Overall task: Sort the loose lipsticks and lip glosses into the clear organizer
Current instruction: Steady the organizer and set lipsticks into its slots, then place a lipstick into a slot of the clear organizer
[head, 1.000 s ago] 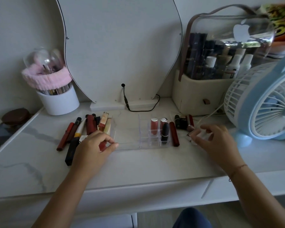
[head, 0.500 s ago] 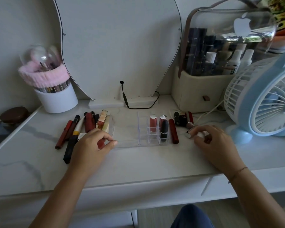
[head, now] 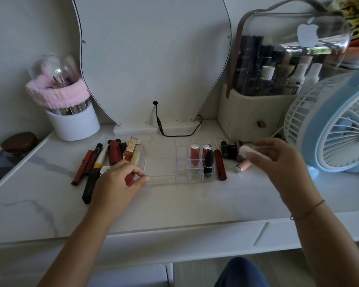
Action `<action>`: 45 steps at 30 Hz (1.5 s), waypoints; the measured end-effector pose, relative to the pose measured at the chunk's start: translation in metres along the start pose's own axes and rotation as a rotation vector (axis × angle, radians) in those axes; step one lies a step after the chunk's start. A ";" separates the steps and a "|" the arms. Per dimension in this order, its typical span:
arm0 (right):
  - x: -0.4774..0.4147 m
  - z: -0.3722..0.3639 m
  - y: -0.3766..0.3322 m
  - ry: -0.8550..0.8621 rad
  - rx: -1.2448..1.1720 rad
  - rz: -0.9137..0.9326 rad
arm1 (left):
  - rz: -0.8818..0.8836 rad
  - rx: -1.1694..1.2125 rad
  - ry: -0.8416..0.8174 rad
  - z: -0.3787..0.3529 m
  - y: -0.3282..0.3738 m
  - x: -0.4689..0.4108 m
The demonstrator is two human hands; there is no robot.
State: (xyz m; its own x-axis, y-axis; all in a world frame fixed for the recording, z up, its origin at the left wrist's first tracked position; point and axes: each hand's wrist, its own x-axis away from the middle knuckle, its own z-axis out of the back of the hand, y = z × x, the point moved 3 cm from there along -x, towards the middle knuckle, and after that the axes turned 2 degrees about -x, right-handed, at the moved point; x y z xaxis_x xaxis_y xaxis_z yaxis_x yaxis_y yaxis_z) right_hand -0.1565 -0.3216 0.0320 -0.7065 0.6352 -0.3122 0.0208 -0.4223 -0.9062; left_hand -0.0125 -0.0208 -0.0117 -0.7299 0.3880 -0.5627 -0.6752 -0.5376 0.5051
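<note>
The clear organizer [head: 181, 179] lies mid-counter; two pink glosses [head: 194, 153] and a black lipstick [head: 208, 161] stand in its right cells. My left hand [head: 117, 183] rests at its left front corner, thumb and fingers pinching the rim beside a red tube. My right hand [head: 278, 162] is raised just right of the organizer, fingers closed on a white tube [head: 247, 151]. Several loose red and black lip sticks [head: 95, 160] lie left of the organizer. A dark red tube [head: 220, 167], black lipsticks [head: 226, 151] and a pink lipstick [head: 242, 165] lie to its right.
A white brush cup with a pink headband [head: 73, 121] stands back left, a mirror [head: 153, 59] behind the organizer with a black cable [head: 174, 133]. A cream cosmetics case [head: 257, 112] and blue fan [head: 336, 125] crowd the right. The counter's front edge [head: 174, 230] is near.
My right hand has lifted off the counter with the white tube pinched in its fingers. My left hand has stayed at the organizer's left corner.
</note>
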 end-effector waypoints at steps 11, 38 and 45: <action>0.002 -0.066 -0.049 -0.237 0.046 0.198 | -0.006 0.000 0.005 0.001 0.000 0.000; -0.005 -0.091 -0.048 -0.321 0.591 0.542 | -0.029 -0.005 -0.010 0.000 0.000 0.000; -0.032 -0.035 -0.034 -0.062 0.230 0.274 | -0.021 -0.004 -0.013 0.001 0.001 0.000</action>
State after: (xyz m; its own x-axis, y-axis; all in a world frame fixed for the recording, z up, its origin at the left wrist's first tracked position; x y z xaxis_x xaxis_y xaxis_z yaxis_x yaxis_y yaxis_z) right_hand -0.1100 -0.3049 0.0627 -0.7381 0.4409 -0.5107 0.0606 -0.7106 -0.7010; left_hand -0.0130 -0.0207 -0.0109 -0.7170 0.4087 -0.5648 -0.6899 -0.5323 0.4906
